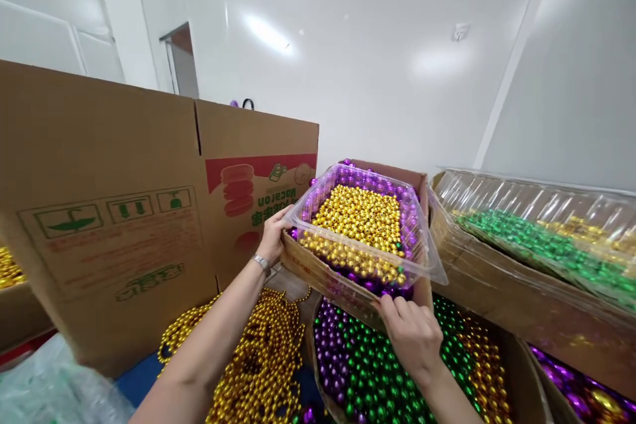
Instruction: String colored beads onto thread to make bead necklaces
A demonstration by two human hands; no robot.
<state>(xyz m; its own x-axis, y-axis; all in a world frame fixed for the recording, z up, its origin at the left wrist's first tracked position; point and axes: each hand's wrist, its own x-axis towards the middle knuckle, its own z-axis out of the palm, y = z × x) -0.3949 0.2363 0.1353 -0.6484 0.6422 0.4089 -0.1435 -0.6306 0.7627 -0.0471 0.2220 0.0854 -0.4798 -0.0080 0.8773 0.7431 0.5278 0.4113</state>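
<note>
My left hand (272, 236) grips the left rim of a clear plastic tray (431, 264) filled with gold beads and ringed by purple beads. My right hand (412, 331) holds the tray's near edge from below. The tray sits on top of a cardboard box (318, 269) packed with purple beads, tilted slightly toward me. A watch is on my left wrist.
A tall brown carton (99, 212) stands at the left. A loose pile of gold bead strands (258, 358) lies below. An open box of purple, green and gold beads (377, 371) is under my right hand. At right, a plastic-lined box (546, 245) holds green beads.
</note>
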